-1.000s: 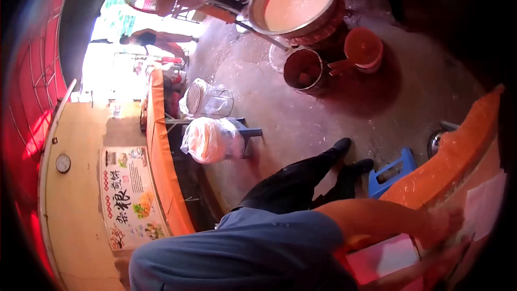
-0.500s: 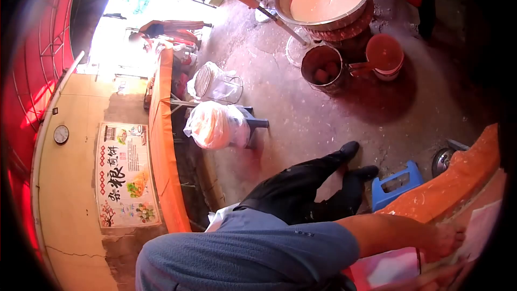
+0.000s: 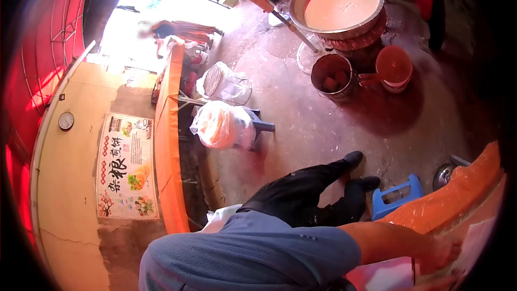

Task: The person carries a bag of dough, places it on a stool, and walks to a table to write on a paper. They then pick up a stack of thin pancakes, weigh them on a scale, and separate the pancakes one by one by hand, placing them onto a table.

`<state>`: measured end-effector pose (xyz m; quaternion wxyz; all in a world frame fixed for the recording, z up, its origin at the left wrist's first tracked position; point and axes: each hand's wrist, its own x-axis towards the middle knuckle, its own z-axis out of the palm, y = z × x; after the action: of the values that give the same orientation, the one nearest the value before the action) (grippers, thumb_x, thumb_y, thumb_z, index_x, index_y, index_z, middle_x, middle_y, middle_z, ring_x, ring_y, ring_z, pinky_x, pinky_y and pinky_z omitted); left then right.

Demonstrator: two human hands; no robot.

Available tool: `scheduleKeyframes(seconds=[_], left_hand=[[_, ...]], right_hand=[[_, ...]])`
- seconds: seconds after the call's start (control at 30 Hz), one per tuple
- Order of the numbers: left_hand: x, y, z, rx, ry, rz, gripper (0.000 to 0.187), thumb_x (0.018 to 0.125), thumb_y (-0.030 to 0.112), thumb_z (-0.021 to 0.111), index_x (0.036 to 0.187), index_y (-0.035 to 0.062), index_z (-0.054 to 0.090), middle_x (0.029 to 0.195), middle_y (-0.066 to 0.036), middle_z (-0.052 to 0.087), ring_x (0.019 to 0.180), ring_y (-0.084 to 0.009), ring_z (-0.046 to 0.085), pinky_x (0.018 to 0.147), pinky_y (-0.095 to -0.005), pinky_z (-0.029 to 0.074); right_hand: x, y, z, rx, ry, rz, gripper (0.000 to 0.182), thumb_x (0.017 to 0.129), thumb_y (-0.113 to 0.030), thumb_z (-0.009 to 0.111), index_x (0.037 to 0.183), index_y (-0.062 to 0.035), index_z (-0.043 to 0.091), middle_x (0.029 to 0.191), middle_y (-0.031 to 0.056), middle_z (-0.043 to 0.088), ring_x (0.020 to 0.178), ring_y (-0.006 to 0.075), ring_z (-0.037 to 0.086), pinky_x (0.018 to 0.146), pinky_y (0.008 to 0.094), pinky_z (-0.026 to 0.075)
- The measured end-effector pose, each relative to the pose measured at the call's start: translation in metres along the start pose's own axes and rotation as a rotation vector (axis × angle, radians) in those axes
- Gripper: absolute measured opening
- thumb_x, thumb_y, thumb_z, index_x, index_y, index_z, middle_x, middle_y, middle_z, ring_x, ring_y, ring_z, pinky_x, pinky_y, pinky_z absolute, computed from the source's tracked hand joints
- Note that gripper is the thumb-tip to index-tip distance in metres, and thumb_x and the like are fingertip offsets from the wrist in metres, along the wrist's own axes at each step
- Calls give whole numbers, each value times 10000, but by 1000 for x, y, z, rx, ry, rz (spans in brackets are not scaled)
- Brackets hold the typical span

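Neither of my hands shows in this view. A co-worker in a blue-grey shirt and black trousers leans in along the bottom of the frame. That person's bare forearm reaches right, over an orange cover. Their hand is low over a pale surface at the right edge, its fingers partly in shadow. Below it, a blurred sliver of another hand meets the frame edge; I cannot tell whose it is.
The view lies sideways. A large metal basin of pale batter stands beyond a bucket and a red pail. A blue stool stands near the co-worker's shoes. Bagged goods sit beside an orange-covered stall.
The whole scene has shifted slightly right, with the basin, buckets and stool a little lower, as my head turned. The co-worker's arm keeps nearly the same pose.
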<state>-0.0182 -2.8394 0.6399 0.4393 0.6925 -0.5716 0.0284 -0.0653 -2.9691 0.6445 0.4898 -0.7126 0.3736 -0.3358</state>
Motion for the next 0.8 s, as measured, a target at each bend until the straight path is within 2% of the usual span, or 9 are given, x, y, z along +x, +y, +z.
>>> scheduleKeyframes(seconds=[0.1, 0.2, 0.3, 0.5, 0.57, 0.63, 0.67, 0.8], left_hand=[[2, -1, 5, -44, -39, -16, 365, 637, 314, 668, 866, 31, 680, 904, -118, 627, 995, -281, 568, 990, -414, 351], [1, -4, 10, -71, 17, 2, 406, 646, 345, 691, 886, 17, 694, 907, -116, 636, 1000, -277, 576, 986, -424, 354], [1, -5, 2, -36, -75, 18, 416, 648, 340, 694, 897, 7, 698, 939, -114, 646, 1013, -280, 576, 999, -423, 346], [-1, -4, 0, -39, -66, 29, 404, 660, 334, 675, 895, 7, 700, 955, -127, 652, 1015, -290, 580, 1019, -419, 334], [1, -7, 12, -23, 170, 74, 346, 515, 338, 691, 695, 44, 662, 805, -102, 640, 871, -280, 586, 886, -413, 397], [3, -8, 21, -29, 297, 85, 322, 443, 341, 700, 597, 63, 646, 732, -89, 636, 799, -276, 590, 821, -411, 428], [4, -8, 25, -41, 303, 75, 323, 443, 343, 701, 599, 65, 649, 733, -90, 637, 799, -276, 591, 823, -411, 427], [1, -6, 11, -121, 137, 31, 394, 626, 342, 699, 835, 8, 688, 842, -127, 659, 898, -294, 607, 931, -417, 383]], right_hand=[[0, 0, 4, 6, -19, 2, 179, 896, -169, 644, 957, -1, 631, 773, 43, 635, 705, 128, 596, 669, 273, 492], [0, 1, 5, -2, -30, -7, 181, 898, -171, 641, 959, -1, 630, 775, 42, 634, 706, 128, 595, 671, 273, 491], [-1, 2, 4, -12, -38, -8, 183, 901, -173, 638, 961, 0, 630, 776, 42, 634, 706, 128, 594, 672, 274, 491], [-5, 6, 3, -21, -49, -10, 187, 906, -177, 631, 966, 1, 629, 779, 41, 632, 708, 128, 592, 675, 275, 491], [-9, 6, 2, -21, -41, -14, 189, 908, -178, 629, 967, 1, 629, 780, 41, 632, 709, 128, 592, 676, 275, 490], [-9, 6, 1, -26, -38, -19, 190, 909, -180, 627, 969, 1, 628, 781, 41, 631, 709, 129, 591, 678, 276, 490], [-8, 7, 0, -32, -34, -17, 191, 910, -180, 626, 969, 1, 628, 781, 40, 631, 710, 129, 591, 678, 276, 490], [-11, 7, -2, -35, -29, -21, 194, 914, -183, 622, 972, 2, 628, 783, 40, 630, 711, 129, 590, 680, 277, 490]])
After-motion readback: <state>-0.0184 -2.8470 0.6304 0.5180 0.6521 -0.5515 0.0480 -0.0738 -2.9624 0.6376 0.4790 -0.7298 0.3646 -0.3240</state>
